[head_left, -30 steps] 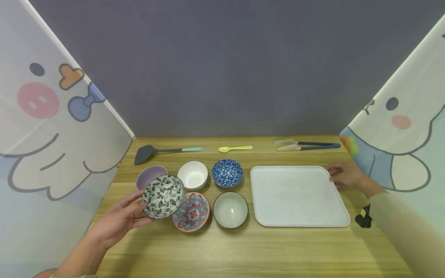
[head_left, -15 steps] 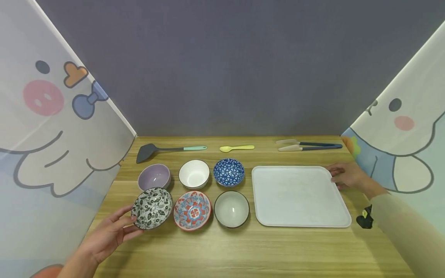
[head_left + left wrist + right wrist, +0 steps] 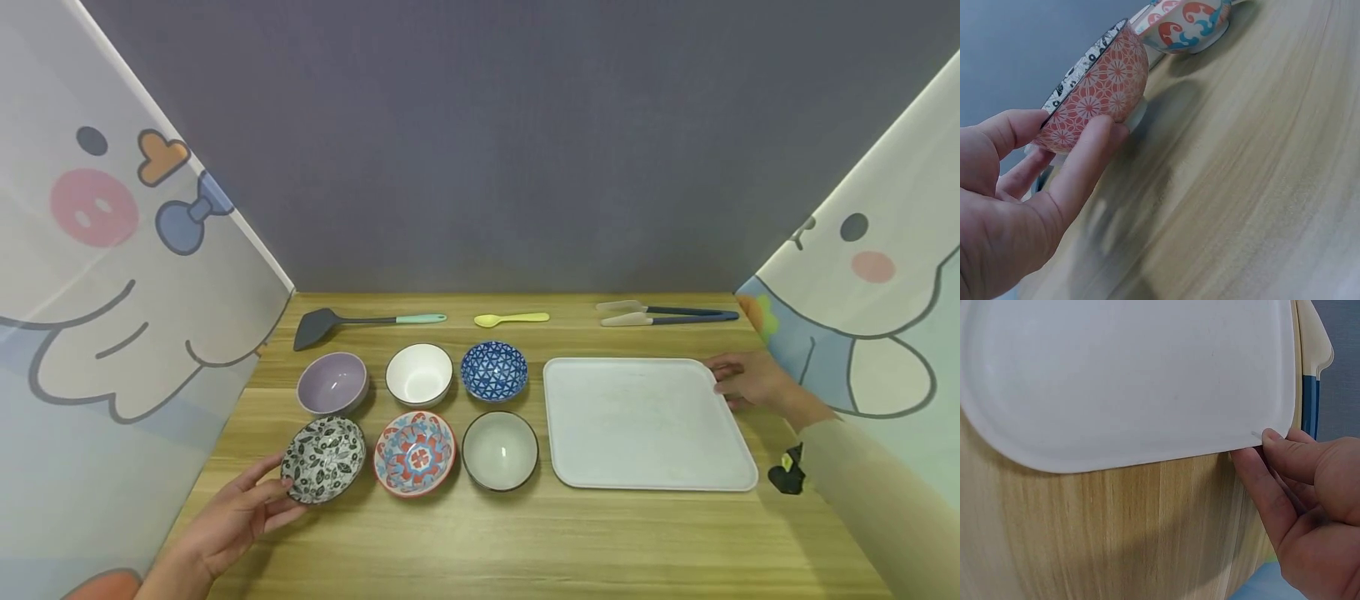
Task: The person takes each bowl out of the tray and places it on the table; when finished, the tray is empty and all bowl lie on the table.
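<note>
My left hand (image 3: 232, 517) grips a bowl (image 3: 324, 460) by its left side, thumb at the rim and fingers below. Black leaves pattern its white inside; the left wrist view shows the same bowl's (image 3: 1104, 90) red flowered outside, just over the table with a shadow under it. My right hand (image 3: 753, 382) pinches the right edge of a white tray (image 3: 648, 425) near its far corner. In the right wrist view, the thumb of that hand (image 3: 1310, 494) lies on the tray's rim, with fingers beneath.
Beside the held bowl stand a red-and-blue bowl (image 3: 415, 455) and a grey bowl (image 3: 500, 452). Behind are purple (image 3: 333, 383), white (image 3: 419, 375) and blue bowls (image 3: 494, 372). A spatula (image 3: 318, 327), yellow spoon (image 3: 512, 319) and tongs (image 3: 667, 315) lie along the back wall.
My left hand has carried the leaf-patterned bowl left, down and toward me, from over the purple and red-and-blue bowls to the front row's left end. My right hand stays at the tray.
</note>
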{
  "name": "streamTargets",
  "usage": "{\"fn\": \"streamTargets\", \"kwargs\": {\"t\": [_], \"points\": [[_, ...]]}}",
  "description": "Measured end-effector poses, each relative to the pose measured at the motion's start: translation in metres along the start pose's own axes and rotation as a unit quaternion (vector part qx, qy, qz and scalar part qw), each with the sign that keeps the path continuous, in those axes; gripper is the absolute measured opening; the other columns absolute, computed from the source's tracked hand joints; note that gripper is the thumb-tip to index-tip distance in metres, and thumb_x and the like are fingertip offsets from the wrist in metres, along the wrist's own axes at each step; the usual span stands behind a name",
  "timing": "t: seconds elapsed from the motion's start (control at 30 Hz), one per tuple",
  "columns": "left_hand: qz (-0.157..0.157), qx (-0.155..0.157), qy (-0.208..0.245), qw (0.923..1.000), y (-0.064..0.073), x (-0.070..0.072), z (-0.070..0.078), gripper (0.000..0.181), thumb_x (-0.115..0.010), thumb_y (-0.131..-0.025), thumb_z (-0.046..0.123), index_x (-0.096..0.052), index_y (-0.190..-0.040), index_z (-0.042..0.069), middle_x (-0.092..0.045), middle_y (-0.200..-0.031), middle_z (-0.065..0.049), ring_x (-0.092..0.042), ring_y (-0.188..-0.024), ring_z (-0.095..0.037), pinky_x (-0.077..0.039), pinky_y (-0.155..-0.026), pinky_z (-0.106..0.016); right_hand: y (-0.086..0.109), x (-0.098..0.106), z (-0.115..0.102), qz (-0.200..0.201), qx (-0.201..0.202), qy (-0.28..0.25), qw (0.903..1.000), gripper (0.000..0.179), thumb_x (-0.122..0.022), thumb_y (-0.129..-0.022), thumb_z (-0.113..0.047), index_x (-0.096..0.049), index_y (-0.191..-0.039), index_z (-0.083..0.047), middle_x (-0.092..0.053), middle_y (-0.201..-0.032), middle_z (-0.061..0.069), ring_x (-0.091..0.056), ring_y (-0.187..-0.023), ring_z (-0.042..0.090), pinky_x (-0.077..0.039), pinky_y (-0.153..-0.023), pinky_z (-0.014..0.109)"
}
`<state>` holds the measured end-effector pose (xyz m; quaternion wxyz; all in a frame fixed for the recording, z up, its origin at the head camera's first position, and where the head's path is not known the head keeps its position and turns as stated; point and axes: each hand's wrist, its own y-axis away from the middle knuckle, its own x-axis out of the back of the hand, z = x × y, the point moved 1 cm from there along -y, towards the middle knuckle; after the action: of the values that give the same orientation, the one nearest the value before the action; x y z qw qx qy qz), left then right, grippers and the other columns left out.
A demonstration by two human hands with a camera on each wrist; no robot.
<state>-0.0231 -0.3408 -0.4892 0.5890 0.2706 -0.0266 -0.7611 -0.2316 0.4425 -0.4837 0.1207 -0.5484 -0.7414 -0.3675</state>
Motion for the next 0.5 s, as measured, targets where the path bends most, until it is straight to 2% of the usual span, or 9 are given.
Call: {"fn": "streamTargets", "kwargs": {"t": [0.17,0.5], "points": [[0.004,0.015,0.005,0.9999,-0.001,0.001,-0.003,0.048,-0.042,-0.108,0.001,-0.062,-0.125,0.041,-0.062,-0.124,-0.004,-0.071,-0.112,-0.026,-0.057,-0.103,-0.041,0.000,0.000,-0.001,0.002,0.005,-0.003,1.0000,0.057,-0.070,-0.092,0.003,-0.047,-0.143,0.013,-0.061,-0.121,0.026,-0.067,-0.084,0.015,-0.066,-0.070,0.037],[-0.029,0.023,0.034,0.9987,-0.002,0.005,-0.011,0.048,-0.038,-0.110,0.002,-0.063,-0.128,0.039,-0.063,-0.125,-0.006,-0.069,-0.115,-0.027,-0.055,-0.106,-0.044,0.001,-0.002,0.000,0.010,0.011,0.003,0.9999,0.055,-0.069,-0.091,0.003,-0.049,-0.141,0.014,-0.061,-0.120,0.028,-0.068,-0.085,0.017,-0.066,-0.071,0.039]]}}
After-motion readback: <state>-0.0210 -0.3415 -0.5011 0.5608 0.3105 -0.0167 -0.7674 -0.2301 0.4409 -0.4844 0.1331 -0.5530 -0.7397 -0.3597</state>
